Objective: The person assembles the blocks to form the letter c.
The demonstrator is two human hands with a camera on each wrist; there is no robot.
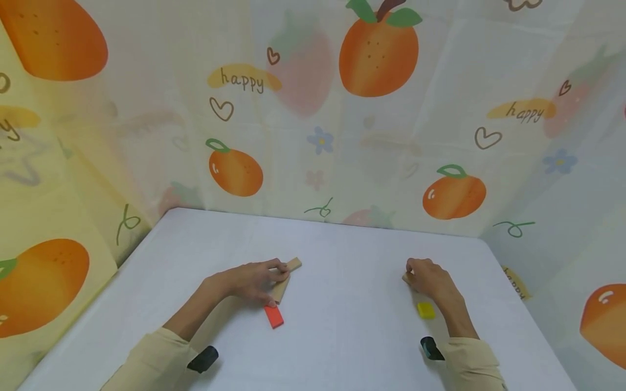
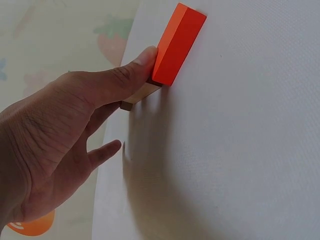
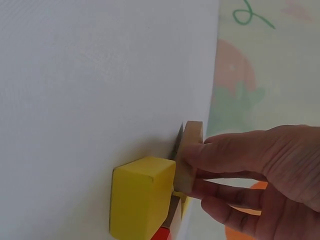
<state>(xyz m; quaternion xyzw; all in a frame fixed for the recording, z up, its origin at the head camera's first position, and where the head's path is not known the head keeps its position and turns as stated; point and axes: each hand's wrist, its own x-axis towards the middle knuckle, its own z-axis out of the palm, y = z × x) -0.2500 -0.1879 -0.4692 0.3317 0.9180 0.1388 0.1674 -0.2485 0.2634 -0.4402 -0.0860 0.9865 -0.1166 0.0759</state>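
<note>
At the left of the white table, my left hand (image 1: 254, 279) grips a flat wooden block (image 1: 281, 291), thumb at its near end and fingers at the far end. A red block (image 1: 274, 316) lies just past the thumb, its end against the thumb tip in the left wrist view. Another wooden block (image 1: 294, 264) lies beyond the fingers. On the right, my right hand (image 1: 430, 277) pinches a small wooden block (image 3: 189, 157) between thumb and fingers. Nearer the body is a yellow block (image 1: 426, 310), large in the right wrist view.
Behind the yellow block, the right wrist view shows parts of a further wooden block (image 3: 172, 214) and a red block (image 3: 161, 234). A fruit-patterned curtain (image 1: 293, 136) stands along the back and sides of the table (image 1: 342, 336). Dark wrist-worn pieces (image 1: 202, 359) sit by both sleeves.
</note>
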